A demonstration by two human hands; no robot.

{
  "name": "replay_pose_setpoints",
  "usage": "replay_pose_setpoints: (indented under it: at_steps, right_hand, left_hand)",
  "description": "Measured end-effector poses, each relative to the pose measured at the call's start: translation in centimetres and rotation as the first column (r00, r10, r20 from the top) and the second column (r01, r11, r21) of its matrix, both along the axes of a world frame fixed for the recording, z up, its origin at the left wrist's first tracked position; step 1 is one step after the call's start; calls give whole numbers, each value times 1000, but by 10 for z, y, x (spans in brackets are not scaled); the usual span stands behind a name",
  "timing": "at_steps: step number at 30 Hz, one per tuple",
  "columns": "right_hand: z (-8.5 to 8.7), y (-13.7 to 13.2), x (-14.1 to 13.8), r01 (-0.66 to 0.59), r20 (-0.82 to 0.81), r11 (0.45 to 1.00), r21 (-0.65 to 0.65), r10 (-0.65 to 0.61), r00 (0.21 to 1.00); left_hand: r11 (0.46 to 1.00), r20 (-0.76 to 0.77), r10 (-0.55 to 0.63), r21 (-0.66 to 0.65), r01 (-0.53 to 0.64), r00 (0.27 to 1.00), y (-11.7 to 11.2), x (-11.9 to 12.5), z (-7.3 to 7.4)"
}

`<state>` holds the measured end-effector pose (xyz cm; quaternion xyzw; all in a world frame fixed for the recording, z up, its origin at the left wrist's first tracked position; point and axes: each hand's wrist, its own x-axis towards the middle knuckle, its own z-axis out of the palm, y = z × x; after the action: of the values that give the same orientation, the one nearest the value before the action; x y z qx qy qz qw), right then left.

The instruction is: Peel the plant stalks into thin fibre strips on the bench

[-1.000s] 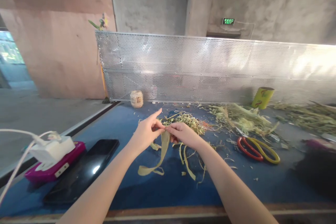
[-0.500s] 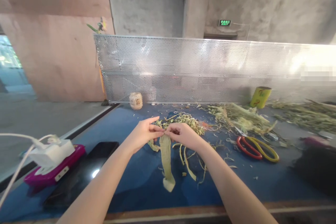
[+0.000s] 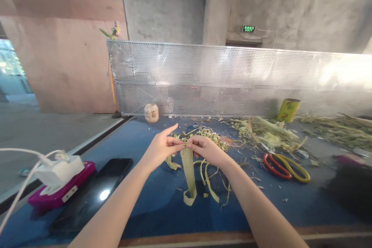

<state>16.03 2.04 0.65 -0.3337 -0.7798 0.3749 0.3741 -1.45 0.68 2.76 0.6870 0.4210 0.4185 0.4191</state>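
Head view: the left hand [image 3: 161, 148] and right hand [image 3: 207, 151] meet over the middle of a blue table [image 3: 147, 213], both pinching the top end of a pale green dried strip [image 3: 189, 170]. Each grip is closed down to the fingertips; the left has one finger lifted clear, pointing up and away, while the right keeps its fingers curled behind the thumb. The strip hangs down between the forearms and curls up at its lower end.

Just behind the hands lies a pile of small dried green pieces [image 3: 215, 136], and narrow loose strips [image 3: 211, 190] trail below the right hand. Farther right sit scissors [image 3: 285, 166] with one red and one yellow handle loop, near a larger heap of dried leaves [image 3: 266, 131]. A yellow can [image 3: 288, 110] stands behind that heap, and a spool of twine [image 3: 151, 113] stands near the perforated metal panel [image 3: 188, 73]. Beside the left forearm are a black phone [image 3: 99, 190] and a magenta power strip [image 3: 55, 197] carrying white plugs [image 3: 62, 172].
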Motion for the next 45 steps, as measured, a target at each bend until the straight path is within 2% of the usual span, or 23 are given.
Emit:
replay_pose_setpoints:
  at_steps: [5, 14, 20, 25, 30, 34, 36, 41, 45]
  right_hand:
    - [-1, 1, -2, 10, -40, 1000, -28, -11, 999]
    - [3, -5, -2, 40, 28, 999, 6, -40, 999]
    - [4, -6, -3, 58, 43, 998, -6, -57, 997]
    - [4, -5, -1, 55, 37, 996, 67, -58, 998]
    - [2, -3, -1, 91, 69, 983, 162, -103, 992]
    - [2, -3, -1, 119, 113, 965, 234, -149, 982]
    - [4, -4, -1, 118, 121, 958, 261, -154, 981]
    - [6, -4, 0, 127, 140, 943, 308, -177, 974]
    - [4, -2, 1, 135, 227, 915, 380, -233, 946]
  left_hand:
    - [998, 45, 44, 46, -46, 998, -2, 2, 2]
    - [994, 71, -3, -105, 10, 997, 1, -1, -1]
    - [996, 106, 74, -60, -67, 992, -1, 2, -1]
    - [993, 86, 118, 5, -119, 989, 1, 0, 1]
    - [974, 203, 209, 46, -222, 957, 3, -1, 3]
    - [956, 145, 271, 75, -284, 952, 4, -1, 2]
    - [963, 94, 251, 79, -259, 963, 4, -1, 2]
    - [996, -39, 1, 89, 2, 999, 2, -1, 1]
    - [995, -94, 5, 102, 4, 996, 1, 0, 0]
